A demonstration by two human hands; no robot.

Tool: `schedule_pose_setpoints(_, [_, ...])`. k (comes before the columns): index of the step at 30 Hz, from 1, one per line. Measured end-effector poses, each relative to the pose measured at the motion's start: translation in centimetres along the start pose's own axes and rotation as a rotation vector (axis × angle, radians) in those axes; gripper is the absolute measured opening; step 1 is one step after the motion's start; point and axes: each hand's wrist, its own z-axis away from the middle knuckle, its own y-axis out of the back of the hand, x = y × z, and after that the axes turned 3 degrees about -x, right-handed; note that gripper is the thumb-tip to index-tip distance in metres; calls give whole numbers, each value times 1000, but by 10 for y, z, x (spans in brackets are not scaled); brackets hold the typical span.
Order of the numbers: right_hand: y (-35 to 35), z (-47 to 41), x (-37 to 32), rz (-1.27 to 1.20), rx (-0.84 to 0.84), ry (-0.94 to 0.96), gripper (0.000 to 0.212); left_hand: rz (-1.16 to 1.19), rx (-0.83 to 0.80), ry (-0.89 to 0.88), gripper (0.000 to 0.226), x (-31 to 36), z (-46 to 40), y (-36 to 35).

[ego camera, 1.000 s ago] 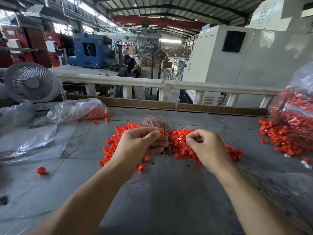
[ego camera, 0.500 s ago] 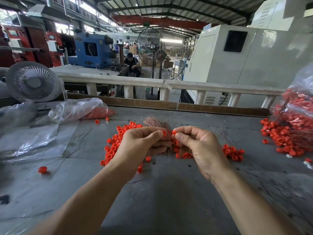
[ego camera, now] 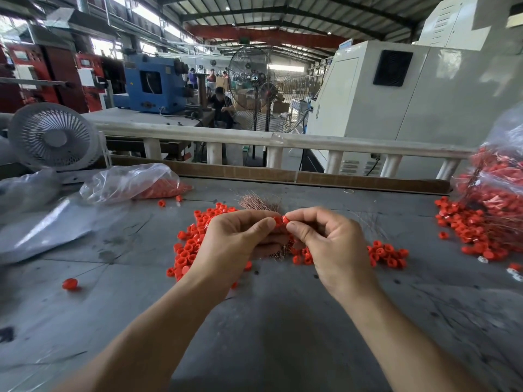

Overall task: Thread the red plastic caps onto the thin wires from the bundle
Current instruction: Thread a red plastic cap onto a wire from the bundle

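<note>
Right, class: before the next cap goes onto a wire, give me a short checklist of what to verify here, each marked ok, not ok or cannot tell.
1. Cap in grip: the right hand pinches a red cap between thumb and forefinger. Ok.
2. Wires secured: the left hand is closed around the wire bundle, whose ends fan out behind it. Ok.
3. One wire singled out for the cap: too thin to see. Cannot tell.
4. Cap hole lined up with a wire tip: hidden by the fingertips. Cannot tell.
5. Spare caps within reach: loose caps lie on the table around both hands. Ok.
</note>
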Motion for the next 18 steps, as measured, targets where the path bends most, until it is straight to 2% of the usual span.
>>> schedule_pose_setpoints(6, [0,1,1,10,-12,22,19,-6,3,-22,15,1,1,-2])
schedule_pose_setpoints(18, [-1,1,2,109,-20,194,15,-3,-18,-10,16,1,2,-4])
